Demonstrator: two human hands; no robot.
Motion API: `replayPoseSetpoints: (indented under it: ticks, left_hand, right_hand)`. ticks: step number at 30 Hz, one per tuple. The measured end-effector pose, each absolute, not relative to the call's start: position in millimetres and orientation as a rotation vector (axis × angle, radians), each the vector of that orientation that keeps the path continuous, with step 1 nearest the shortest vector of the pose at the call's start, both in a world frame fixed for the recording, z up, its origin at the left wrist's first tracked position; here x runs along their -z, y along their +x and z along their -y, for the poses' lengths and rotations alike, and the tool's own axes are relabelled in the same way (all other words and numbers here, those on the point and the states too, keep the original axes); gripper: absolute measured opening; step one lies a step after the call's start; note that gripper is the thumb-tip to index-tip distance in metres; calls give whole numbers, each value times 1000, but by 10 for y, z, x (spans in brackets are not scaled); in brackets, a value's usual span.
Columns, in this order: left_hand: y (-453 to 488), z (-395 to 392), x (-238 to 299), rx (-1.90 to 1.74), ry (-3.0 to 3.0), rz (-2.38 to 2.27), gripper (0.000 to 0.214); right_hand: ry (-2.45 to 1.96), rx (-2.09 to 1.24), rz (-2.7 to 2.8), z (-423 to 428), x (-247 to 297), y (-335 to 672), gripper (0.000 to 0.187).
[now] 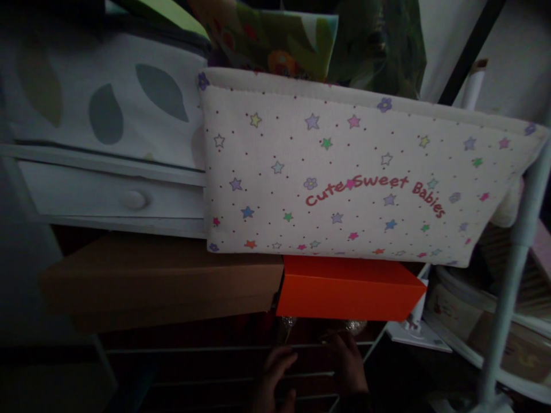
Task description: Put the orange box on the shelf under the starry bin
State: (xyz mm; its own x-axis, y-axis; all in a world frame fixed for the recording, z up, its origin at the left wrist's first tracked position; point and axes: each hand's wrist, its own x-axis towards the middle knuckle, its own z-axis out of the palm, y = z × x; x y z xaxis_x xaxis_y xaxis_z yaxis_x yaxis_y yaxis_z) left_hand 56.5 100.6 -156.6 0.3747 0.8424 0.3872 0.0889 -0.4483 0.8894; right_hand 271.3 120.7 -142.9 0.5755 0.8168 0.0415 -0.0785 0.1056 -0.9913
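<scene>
Both my hands are low in the dark space under an orange box (350, 288). My left hand (274, 378) reaches forward over a wire shelf (193, 350), its fingers curled and partly in shadow. My right hand (349, 362) lies beside it, fingers stretched toward a small glittery object (355, 327) just under the orange box. A second shiny object (287, 322) sits a little left of it. Whether either hand holds anything is too dark to tell.
A cream fabric organiser (344, 172) printed with stars and "Cute Sweet Babies" fills the middle. A brown cardboard box (163, 281) sits left of the orange box. A white drawer with a round knob (134, 199) is at left. White rack poles (514, 269) and stacked containers (495, 327) stand at right.
</scene>
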Motion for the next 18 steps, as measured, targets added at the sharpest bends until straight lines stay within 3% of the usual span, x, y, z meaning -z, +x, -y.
replayPoseSetpoints:
  ticks: [6, 18]
  left_hand:
    - [555, -1044, 1639, -1064, 1831, -746, 69]
    - [656, -1190, 1692, -830, 1832, -544, 92]
  right_hand:
    - [-1372, -846, 765, -1172, 1363, 2426, 35]
    - [-1499, -669, 989, -1196, 1386, 2181, 41]
